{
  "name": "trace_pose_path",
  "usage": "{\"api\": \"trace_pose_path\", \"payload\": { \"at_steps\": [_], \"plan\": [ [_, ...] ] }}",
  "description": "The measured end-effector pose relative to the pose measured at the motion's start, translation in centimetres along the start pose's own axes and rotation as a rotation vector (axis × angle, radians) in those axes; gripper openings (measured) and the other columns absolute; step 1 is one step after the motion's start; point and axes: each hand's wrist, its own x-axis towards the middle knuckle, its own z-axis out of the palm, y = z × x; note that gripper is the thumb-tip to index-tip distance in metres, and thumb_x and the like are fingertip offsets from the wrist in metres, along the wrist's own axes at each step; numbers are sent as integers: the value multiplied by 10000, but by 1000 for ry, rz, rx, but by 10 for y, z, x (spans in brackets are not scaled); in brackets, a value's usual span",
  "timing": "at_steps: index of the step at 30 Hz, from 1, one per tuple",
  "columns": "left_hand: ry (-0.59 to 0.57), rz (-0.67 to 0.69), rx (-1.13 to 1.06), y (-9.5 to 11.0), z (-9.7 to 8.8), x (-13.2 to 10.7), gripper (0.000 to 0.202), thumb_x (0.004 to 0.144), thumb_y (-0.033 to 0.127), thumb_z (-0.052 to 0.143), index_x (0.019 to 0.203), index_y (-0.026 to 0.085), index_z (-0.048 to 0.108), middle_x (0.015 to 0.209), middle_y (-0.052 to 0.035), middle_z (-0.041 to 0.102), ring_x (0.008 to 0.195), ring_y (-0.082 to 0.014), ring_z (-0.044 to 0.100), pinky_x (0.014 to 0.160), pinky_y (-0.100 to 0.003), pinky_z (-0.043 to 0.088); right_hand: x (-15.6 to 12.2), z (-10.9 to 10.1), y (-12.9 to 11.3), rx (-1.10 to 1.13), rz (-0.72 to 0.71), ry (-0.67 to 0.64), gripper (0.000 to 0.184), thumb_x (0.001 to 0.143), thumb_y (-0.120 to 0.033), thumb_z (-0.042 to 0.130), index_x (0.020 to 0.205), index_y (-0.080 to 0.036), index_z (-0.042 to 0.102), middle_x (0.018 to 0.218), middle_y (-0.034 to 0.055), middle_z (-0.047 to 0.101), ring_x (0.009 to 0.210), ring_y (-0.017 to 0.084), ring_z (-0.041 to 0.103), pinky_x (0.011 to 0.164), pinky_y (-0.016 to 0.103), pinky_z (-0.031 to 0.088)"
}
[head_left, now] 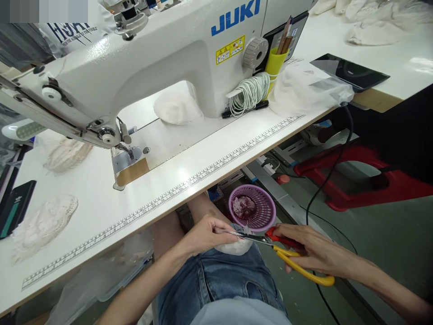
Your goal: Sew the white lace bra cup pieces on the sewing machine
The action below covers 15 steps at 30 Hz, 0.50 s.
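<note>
Over my lap, my left hand (206, 234) pinches a small white fabric piece (235, 246) that rests on my jeans. My right hand (313, 250) grips scissors (287, 255) with red and yellow handles; their blades point left and meet the fabric at my left fingertips. Just beyond the hands, a purple basket (260, 210) holding scraps sits below the table edge.
A white JUKI sewing machine (152, 58) stands on the white table (189, 167), which has a ruler strip along its front edge. White lace pieces (43, 223) and a phone (15, 207) lie at the left. A red stool (355, 180) and a black cable (329, 174) are on the floor at the right.
</note>
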Motion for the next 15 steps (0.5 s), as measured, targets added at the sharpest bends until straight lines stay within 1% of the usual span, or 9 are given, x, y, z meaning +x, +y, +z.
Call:
{"api": "trace_pose_path", "payload": {
  "at_steps": [4, 7, 10, 15],
  "plan": [
    [21, 21, 19, -1, 1, -1, 339, 706, 417, 707, 843, 110, 752, 435, 47, 362, 435, -39, 216, 416, -212, 138, 2, -1, 0, 3, -13, -5, 225, 862, -403, 524, 937, -194, 556, 744, 22, 582, 596, 151, 486, 548, 248, 328],
    [41, 18, 16, 1, 2, -2, 339, 700, 402, 713, 825, 89, 751, 434, 42, 382, 431, -36, 227, 414, -208, 142, 2, -2, 0, 41, -10, -7, 224, 870, -406, 516, 949, -200, 553, 736, 19, 583, 593, 152, 504, 540, 243, 326],
    [60, 1, -1, 5, 4, -1, 344, 686, 383, 726, 812, 64, 748, 439, 31, 411, 430, -35, 243, 414, -209, 144, 2, -1, 0, 60, -12, 2, 215, 862, -413, 537, 918, -207, 553, 729, 10, 585, 590, 149, 507, 541, 241, 330],
    [30, 27, 13, 4, 3, 1, 344, 709, 396, 707, 842, 82, 749, 417, 48, 364, 423, -37, 203, 414, -222, 124, 1, 5, 6, 123, 2, 15, 222, 857, -409, 552, 932, -201, 570, 719, 14, 590, 581, 147, 524, 527, 236, 348]
  ]
}}
